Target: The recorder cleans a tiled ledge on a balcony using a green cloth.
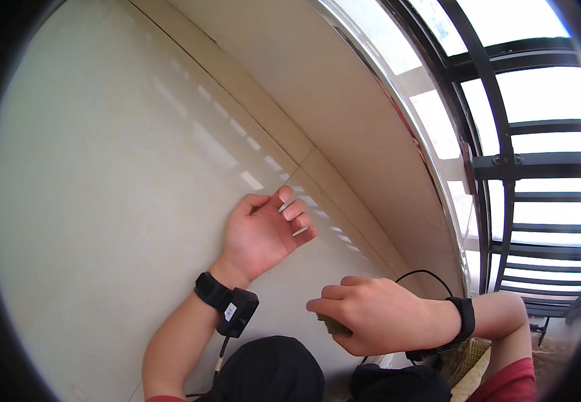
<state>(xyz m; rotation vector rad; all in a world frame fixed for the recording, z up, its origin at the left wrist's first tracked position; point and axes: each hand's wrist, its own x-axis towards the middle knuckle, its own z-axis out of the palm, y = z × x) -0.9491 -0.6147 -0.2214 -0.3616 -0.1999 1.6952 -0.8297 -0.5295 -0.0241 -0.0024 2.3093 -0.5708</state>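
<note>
My left hand (267, 231) is held palm up above the pale floor tiles (94, 191). Its fingers are loosely curled and apart, with nothing visible in them. To its right, my right hand (376, 314) is turned knuckles up, closed around a small dull-green piece (334, 325), perhaps a pad or folded cloth. Only a corner of that piece shows below the fingers; the rest is hidden by the hand. A black wrist device (237, 311) with a cable is strapped to my left wrist, and a black strap (466, 319) circles the right.
A tan border of tiles (265, 120) runs along the foot of the beige wall (371, 151). A window with dark metal bars (506, 161) rises at the right. My dark-trousered knee (270, 369) is below, and a woven item (471, 357) lies by my right arm.
</note>
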